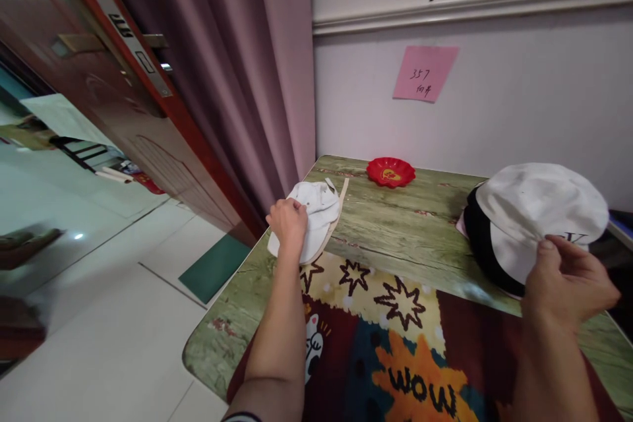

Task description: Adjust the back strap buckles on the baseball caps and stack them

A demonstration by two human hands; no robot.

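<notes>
On the left part of the green wood-patterned table (405,224) lies a flattened white cap (319,208) with a pale strap beside it. My left hand (289,221) is on this cap, its fingers curled in a pinch at the fabric. At the right, a white cap (539,201) with a dark letter on its front rests on a black cap (482,237). My right hand (568,277) is at the front of the upper white cap, thumb and index finger closed together at its surface near the letter.
A red scalloped dish (390,172) stands at the back by the wall. A patterned cloth (366,336) covers the near table. Left are a purple curtain (237,66) and a wooden door (163,165). A pink note (426,74) hangs on the wall.
</notes>
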